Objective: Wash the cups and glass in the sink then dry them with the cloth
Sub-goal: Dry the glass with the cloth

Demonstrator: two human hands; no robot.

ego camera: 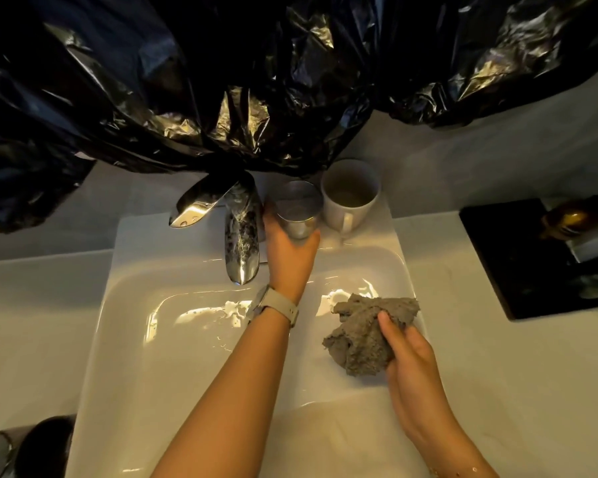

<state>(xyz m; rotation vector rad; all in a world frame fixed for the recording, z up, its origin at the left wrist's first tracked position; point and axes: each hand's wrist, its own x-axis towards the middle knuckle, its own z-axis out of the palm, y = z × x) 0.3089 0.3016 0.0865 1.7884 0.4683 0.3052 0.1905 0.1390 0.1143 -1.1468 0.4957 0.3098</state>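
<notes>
Clear glass [299,210] in left hand [290,250], white mug [349,194] beside, contents unclear

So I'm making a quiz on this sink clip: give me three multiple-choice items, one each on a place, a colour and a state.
1. Where is the white mug?
A. On the sink ledge right of the glass
B. In the basin
C. On the black tray

2. What colour is the cloth?
A. Red
B. Grey
C. Yellow

3. What is the left hand doing?
A. Hanging idle
B. Turning the tap
C. Holding the glass

Answers: 1 A, the mug stands on the ledge beside the glass. 2 B, the crumpled cloth in the right hand is grey. 3 C, its fingers wrap the glass next to the tap.
</notes>
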